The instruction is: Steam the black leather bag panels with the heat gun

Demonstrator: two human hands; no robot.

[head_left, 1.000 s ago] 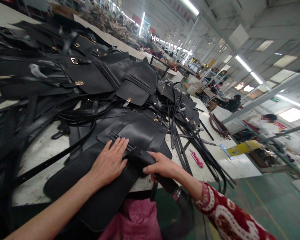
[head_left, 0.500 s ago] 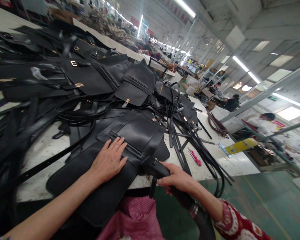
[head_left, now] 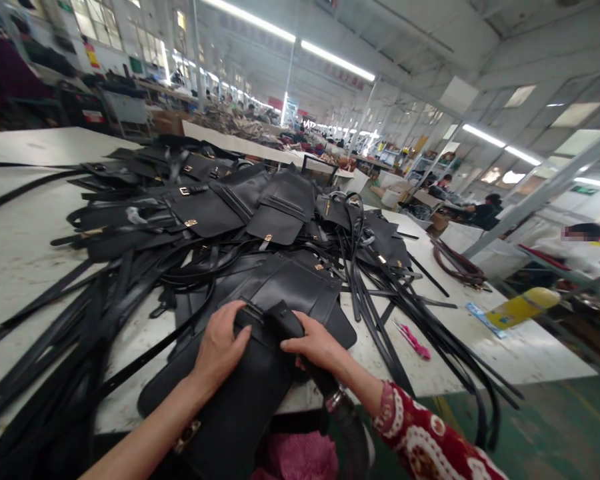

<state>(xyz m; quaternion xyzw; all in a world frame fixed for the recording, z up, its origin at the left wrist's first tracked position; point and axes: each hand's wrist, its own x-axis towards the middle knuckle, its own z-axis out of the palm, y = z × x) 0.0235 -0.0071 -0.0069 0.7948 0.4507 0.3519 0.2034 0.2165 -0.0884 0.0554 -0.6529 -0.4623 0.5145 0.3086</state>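
A black leather bag (head_left: 220, 393) lies in front of me, its lower part hanging past the table's front edge. My left hand (head_left: 223, 343) is closed on it at the crosswise seam, thumb and fingers around a fold of leather. My right hand (head_left: 315, 343) grips a black nozzle-like tool (head_left: 285, 320), whose blunt end rests against or just above that seam, close to my left fingers. Behind the grip come a metal band and a thick dark hose (head_left: 353, 427) curving downward. A gold-coloured clasp (head_left: 186, 437) shows beside my left forearm.
More black bags (head_left: 285, 207) and long straps (head_left: 75, 333) are heaped across the white table (head_left: 25, 220). To the right are pink-handled snips (head_left: 415, 341), a yellow bottle (head_left: 523, 310) and coiled brown straps (head_left: 457, 263). People sit working farther back.
My left hand has gone from lying flat to gripping the leather. The tool's end has moved up and left to the seam. My view has tilted up.
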